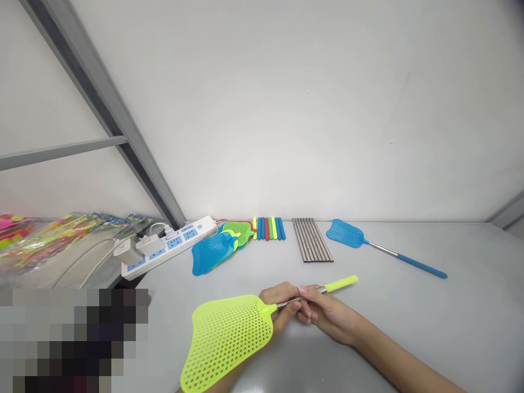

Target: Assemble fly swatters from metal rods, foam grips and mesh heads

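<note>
A yellow fly swatter [229,338] is held above the grey table, its perforated head to the left and its yellow grip pointing right. Near the head, my left hand [282,308] pinches the thin metal rod. My right hand [327,311] closes around the thicker part of the rod, just short of the yellow grip [341,283]. Both hands meet at the middle of the rod, and the left forearm is partly hidden behind the swatter head. Beyond them lies a blue fly swatter [346,233] with a metal rod and blue grip.
Metal tubes [311,240] lie side by side near the wall. Left of them are coloured grips [269,228] in a row and a pile of swatter heads [215,251]. A white power strip [172,245] with plugs stands beside bagged goods [61,234] at the left.
</note>
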A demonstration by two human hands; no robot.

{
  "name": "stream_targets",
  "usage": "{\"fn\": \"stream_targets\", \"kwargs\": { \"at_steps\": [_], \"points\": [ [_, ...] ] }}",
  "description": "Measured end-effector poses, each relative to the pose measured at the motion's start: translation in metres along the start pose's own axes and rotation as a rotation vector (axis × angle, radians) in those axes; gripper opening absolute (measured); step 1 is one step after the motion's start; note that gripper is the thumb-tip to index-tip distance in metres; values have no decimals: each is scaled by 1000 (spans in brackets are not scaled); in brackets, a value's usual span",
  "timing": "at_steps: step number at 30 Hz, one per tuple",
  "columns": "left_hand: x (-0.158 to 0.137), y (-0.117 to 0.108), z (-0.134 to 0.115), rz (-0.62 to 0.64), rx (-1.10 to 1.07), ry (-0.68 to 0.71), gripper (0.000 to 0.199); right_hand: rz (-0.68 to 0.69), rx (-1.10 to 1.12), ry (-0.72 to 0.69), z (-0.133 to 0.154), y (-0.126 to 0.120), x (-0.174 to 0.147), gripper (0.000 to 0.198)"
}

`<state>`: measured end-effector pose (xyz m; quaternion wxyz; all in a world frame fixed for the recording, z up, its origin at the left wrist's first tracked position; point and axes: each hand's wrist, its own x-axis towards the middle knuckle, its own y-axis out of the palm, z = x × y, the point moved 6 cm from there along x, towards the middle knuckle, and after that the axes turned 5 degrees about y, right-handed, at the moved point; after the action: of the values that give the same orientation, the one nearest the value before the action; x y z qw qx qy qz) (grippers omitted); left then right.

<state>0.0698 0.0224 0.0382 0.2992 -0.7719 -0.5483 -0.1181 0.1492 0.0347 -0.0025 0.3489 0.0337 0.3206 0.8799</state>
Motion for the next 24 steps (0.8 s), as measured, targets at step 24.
{"fn": "stream_targets", "kwargs": {
  "at_steps": [24],
  "points": [
    [-2,-3,1,83,213,93,42,6,-3,18,0,1,-1,42]
  ]
}}
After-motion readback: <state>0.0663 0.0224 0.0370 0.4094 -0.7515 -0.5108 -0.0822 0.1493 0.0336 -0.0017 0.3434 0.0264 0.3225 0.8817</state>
